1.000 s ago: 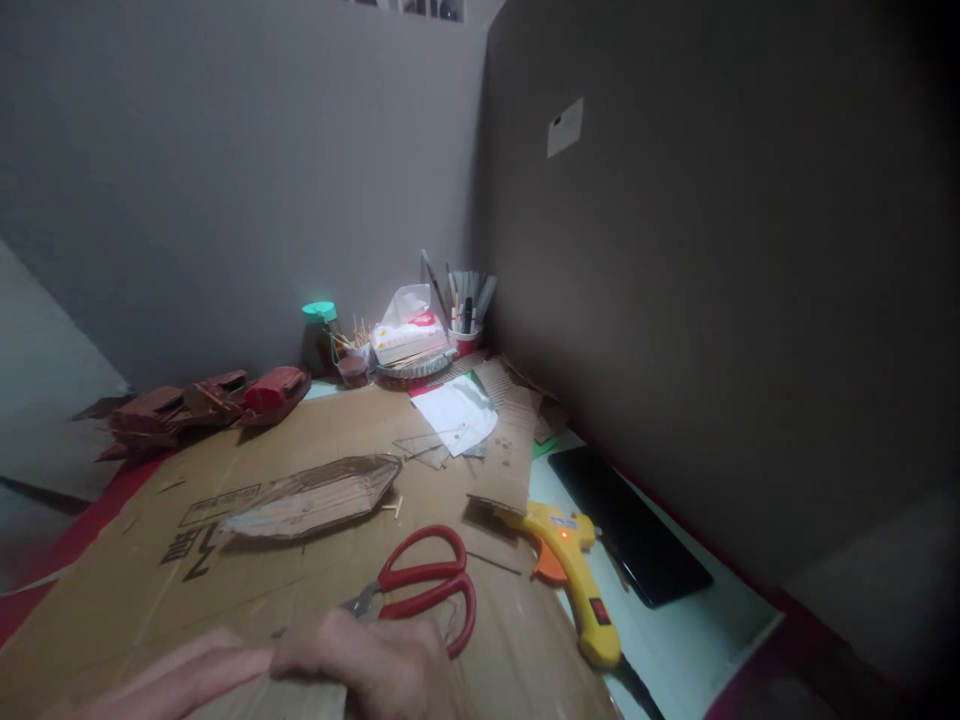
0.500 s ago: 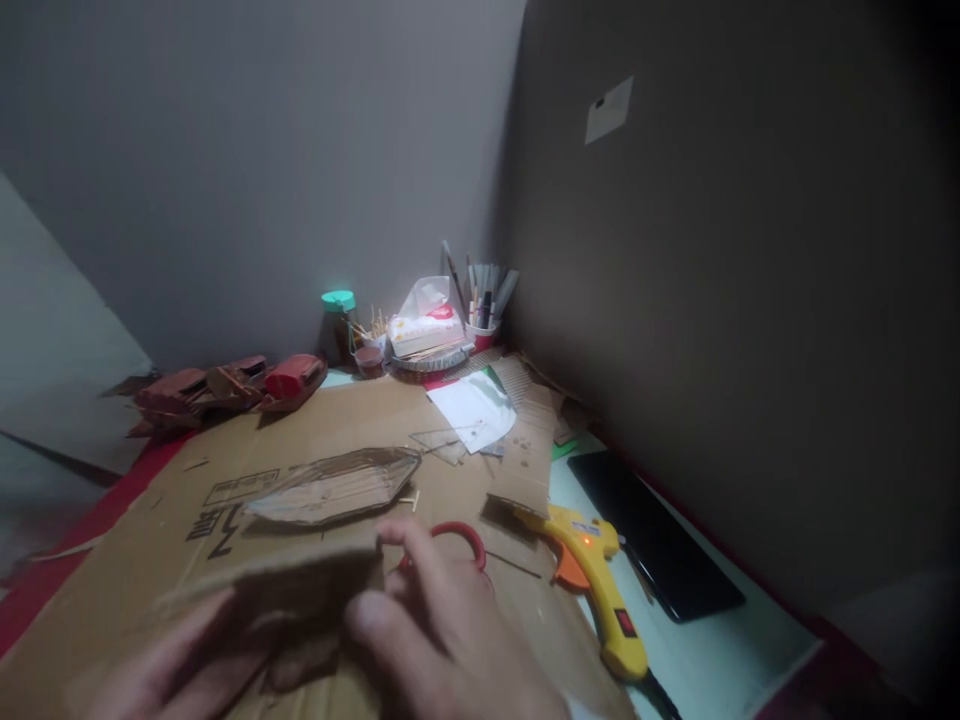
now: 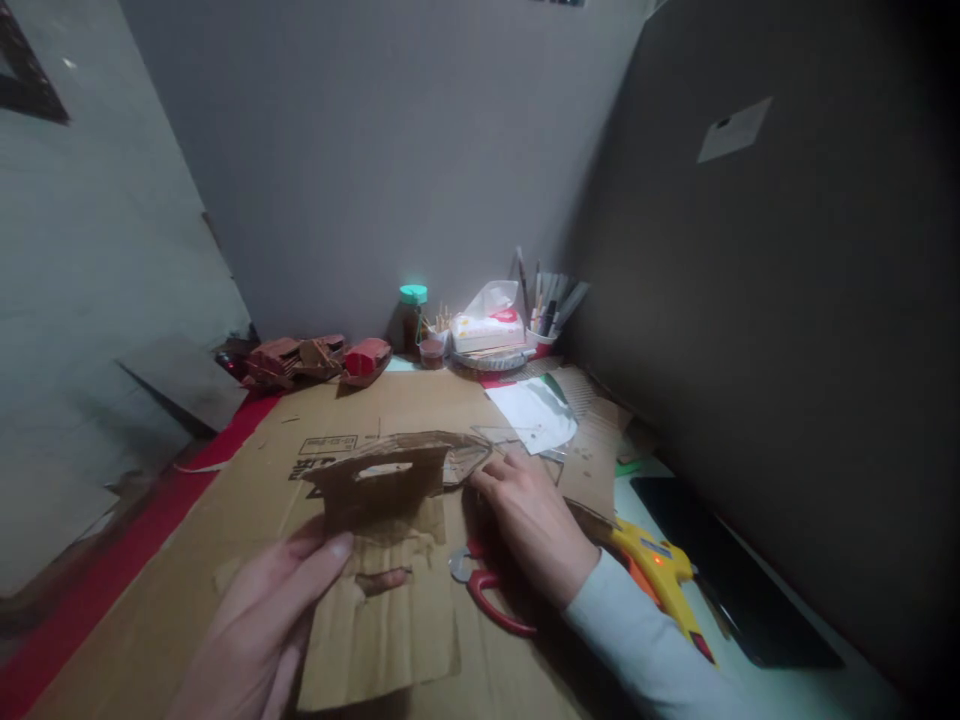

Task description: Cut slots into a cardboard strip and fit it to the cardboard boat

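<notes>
My left hand (image 3: pixel 270 610) grips a folded piece of cardboard (image 3: pixel 405 640), thumb on top. The piece has a slot in its raised flap and a torn hole in its lower panel, with a finger showing through the hole. Behind it lies a cardboard boat (image 3: pixel 466 460), partly covered by the flap. Beside the boat's pointed right end, my right hand (image 3: pixel 529 520) reaches down with fingers curled together; what they hold, if anything, is hidden. Red-handled scissors (image 3: pixel 491 605) lie just below the right wrist, partly hidden.
A yellow glue gun (image 3: pixel 664 570) with a lit orange light lies right, beside a black tablet-like slab (image 3: pixel 735 580). White paper (image 3: pixel 536 415) and cardboard scraps (image 3: pixel 592 465) lie behind. Reddish cardboard models (image 3: pixel 300 360), a tissue pack (image 3: pixel 487 332) and a pen cup (image 3: pixel 544 340) line the back.
My right hand has let go of the cardboard piece and moved forward to the boat's pointed end. The left hand keeps the piece, now tilted up. The view has swung left.
</notes>
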The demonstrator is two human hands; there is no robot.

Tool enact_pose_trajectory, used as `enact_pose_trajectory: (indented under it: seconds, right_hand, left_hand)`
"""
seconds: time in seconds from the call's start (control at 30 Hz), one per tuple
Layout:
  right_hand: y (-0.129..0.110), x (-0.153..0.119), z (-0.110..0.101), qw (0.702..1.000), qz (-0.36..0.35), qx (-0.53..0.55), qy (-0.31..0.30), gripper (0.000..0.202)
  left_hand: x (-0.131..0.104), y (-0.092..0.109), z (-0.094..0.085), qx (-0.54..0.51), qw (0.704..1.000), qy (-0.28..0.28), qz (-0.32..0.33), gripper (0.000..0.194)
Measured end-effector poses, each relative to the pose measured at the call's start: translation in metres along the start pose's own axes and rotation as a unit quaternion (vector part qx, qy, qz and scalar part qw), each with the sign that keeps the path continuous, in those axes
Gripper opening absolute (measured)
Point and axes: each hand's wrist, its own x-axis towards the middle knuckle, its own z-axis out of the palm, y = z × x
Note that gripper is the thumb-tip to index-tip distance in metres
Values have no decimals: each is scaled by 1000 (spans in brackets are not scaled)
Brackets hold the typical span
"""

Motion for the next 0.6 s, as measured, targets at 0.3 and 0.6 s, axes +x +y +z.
enact_pose_trajectory:
  seconds: [0.3,0.6]
  right_hand:
    - [4,5,13,998,-43,-54,14,10]
    - [-9,-23,-26,998,-45,25,35,13]
  left_hand:
    - [1,2,-7,-36,999,15,6,57]
    - [13,-8,-18,-18,998,-10,59,45]
